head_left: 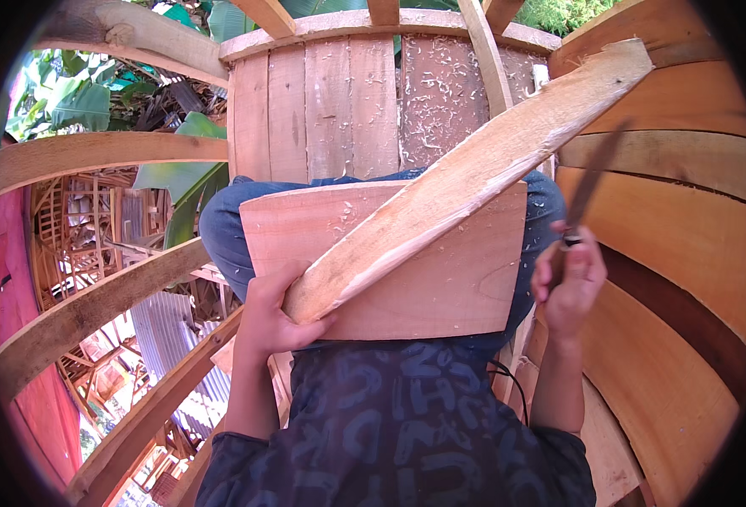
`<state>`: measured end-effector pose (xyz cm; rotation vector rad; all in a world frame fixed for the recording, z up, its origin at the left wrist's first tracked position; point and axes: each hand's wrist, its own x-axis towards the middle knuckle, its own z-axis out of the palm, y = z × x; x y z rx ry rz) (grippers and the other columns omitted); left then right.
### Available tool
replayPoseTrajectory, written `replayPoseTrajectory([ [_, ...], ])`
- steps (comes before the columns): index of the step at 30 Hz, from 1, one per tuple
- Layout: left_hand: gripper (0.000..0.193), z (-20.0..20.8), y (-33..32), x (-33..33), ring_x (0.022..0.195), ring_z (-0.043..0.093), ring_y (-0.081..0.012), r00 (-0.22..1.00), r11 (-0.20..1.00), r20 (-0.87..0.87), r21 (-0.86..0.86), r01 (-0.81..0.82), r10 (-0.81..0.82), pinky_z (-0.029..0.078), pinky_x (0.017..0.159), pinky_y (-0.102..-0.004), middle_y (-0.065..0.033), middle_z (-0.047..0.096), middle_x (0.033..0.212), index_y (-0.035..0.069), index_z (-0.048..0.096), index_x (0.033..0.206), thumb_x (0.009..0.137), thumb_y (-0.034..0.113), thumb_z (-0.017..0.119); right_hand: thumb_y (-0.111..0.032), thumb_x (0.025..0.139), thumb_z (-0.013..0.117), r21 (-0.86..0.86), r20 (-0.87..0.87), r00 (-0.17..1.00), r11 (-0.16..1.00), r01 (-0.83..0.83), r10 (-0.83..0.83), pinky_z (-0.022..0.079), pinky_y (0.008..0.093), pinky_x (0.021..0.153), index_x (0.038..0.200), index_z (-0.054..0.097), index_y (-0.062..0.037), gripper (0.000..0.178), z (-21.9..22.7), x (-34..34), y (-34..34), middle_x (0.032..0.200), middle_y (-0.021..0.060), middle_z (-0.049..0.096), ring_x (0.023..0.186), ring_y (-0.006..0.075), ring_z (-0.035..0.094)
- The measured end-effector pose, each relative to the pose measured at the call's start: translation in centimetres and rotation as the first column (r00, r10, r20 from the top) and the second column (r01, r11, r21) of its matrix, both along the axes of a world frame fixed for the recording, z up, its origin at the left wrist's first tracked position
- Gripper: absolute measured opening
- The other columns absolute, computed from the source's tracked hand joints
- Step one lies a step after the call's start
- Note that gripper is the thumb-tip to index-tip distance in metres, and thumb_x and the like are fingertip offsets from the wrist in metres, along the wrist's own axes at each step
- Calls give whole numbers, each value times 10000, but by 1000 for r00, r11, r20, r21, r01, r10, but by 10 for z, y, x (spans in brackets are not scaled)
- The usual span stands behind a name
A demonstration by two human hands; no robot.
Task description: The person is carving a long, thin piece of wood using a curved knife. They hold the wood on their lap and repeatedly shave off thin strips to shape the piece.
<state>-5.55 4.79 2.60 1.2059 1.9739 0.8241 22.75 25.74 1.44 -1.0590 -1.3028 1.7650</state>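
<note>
Left hand (271, 313) clasps plank (466, 182); right hand (571, 279) closed around knife (597, 173). Edge looks partly shaved; ragged far end seemingly left.

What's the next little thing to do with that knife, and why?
Probably lower the knife onto the right edge of the long plank for a thin shave. The right hand holds it beside the wood, blade up; the left hand steadies the plank's near end over the wide board; that edge looks rough, and shavings lie about.
</note>
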Motion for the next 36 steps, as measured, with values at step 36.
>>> replayPoseTrajectory([
  [36,509,1,2,-2,734,680,-209,999,1000,28,-17,-23,24,505,680,-281,-111,652,794,-1,638,981,544,201,801,-249,958,588,171,373,868,895,-411,327,432,205,509,1231,576,10,377,8,-14,1,709,52,608,537,66,535],
])
